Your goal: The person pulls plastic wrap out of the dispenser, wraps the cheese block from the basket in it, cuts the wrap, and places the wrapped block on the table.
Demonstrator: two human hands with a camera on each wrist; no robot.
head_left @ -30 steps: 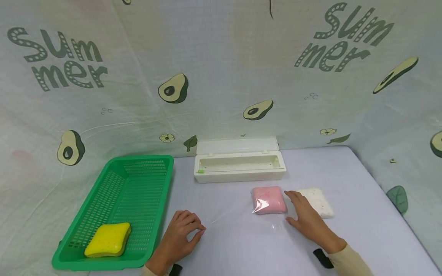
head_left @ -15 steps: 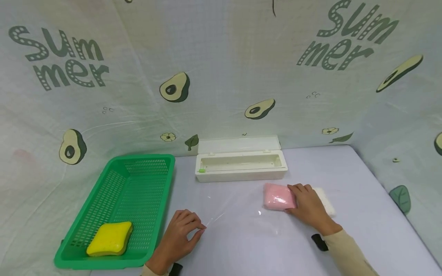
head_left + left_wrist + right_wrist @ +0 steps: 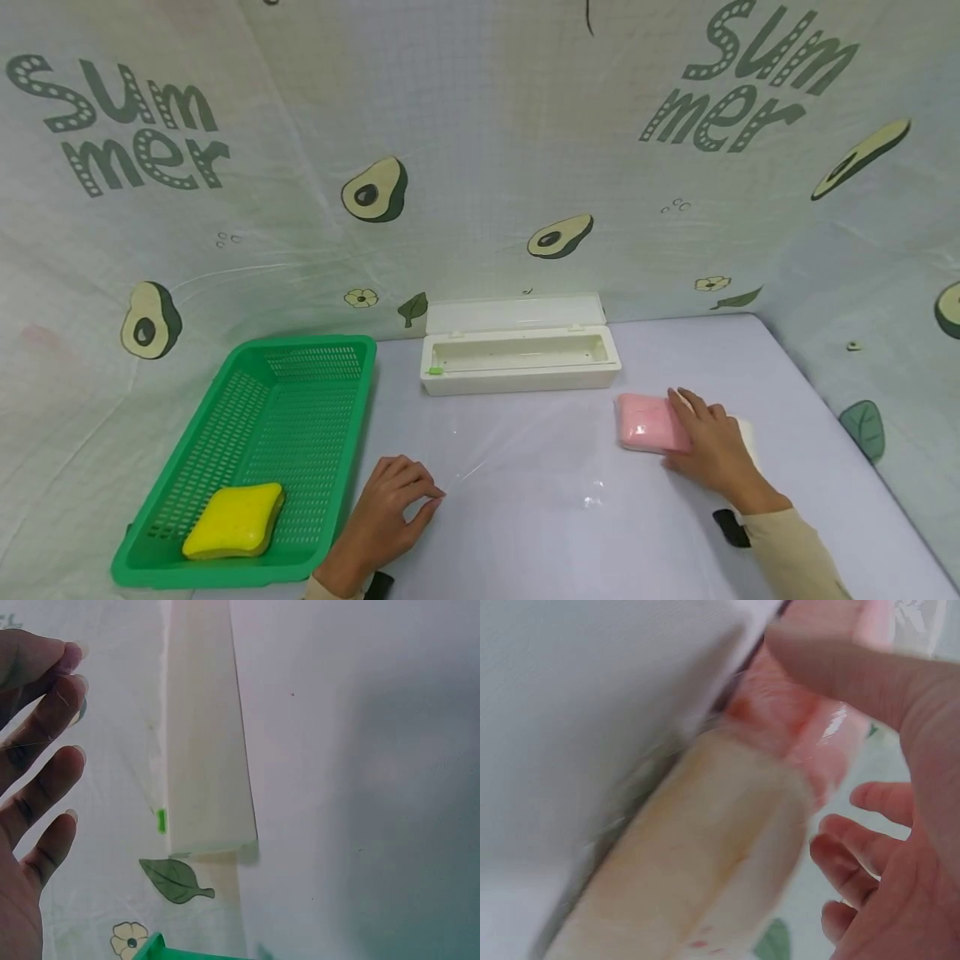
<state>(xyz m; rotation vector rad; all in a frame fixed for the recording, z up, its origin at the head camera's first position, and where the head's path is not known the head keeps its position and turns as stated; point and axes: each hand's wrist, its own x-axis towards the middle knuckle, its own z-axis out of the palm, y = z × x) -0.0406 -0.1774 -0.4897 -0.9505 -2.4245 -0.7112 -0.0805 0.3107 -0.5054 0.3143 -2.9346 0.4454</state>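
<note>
In the head view my right hand (image 3: 716, 446) grips a pink sponge (image 3: 651, 422) wrapped in clear film, thumb on the near side and fingers at the far side. Right behind the hand lies a white sponge (image 3: 747, 435), mostly covered in the head view. The right wrist view shows the white sponge (image 3: 682, 847) end to end with the pink sponge (image 3: 780, 697). My left hand (image 3: 386, 517) pinches the edge of a clear plastic film (image 3: 510, 483) between thumb and index finger. That film lies across the table, its outline hard to make out.
A white cling film box (image 3: 517, 383) with a raised lid and a green slider stands at the back. On the left is a green basket (image 3: 367, 375) with a yellow sponge (image 3: 234, 521) inside. A printed curtain (image 3: 465, 150) hangs behind the white table (image 3: 570, 550).
My right hand has taken hold of the pink sponge and moved it to the right, up against the white one. The left hand has stayed in place, pinching the film.
</note>
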